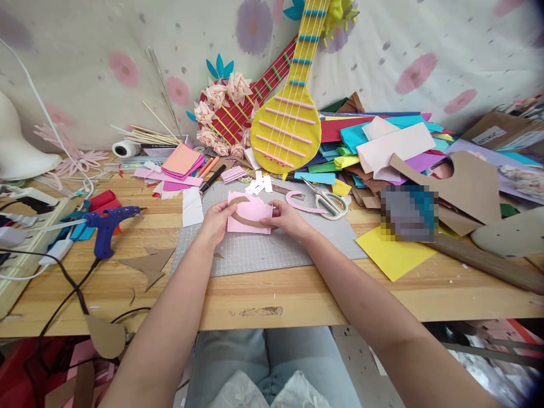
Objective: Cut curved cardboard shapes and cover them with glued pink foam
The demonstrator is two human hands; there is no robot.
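My left hand (217,218) and my right hand (285,218) hold a pink foam sheet (250,211) between them, low over a grey cutting mat (263,249). A curved brown cardboard strip (244,220) lies across the pink sheet. Each hand pinches one side edge, fingers closed on it. A pink curved offcut (297,201) and white-handled scissors (329,204) lie just beyond my right hand.
A blue glue gun (106,224) with its cable lies to the left. Piles of coloured foam sheets (374,141), brown cardboard (463,181), a yellow sheet (393,255) and paper guitars, one yellow (289,130), crowd the back. Brown scraps (151,263) lie near the wooden table's front edge (297,300).
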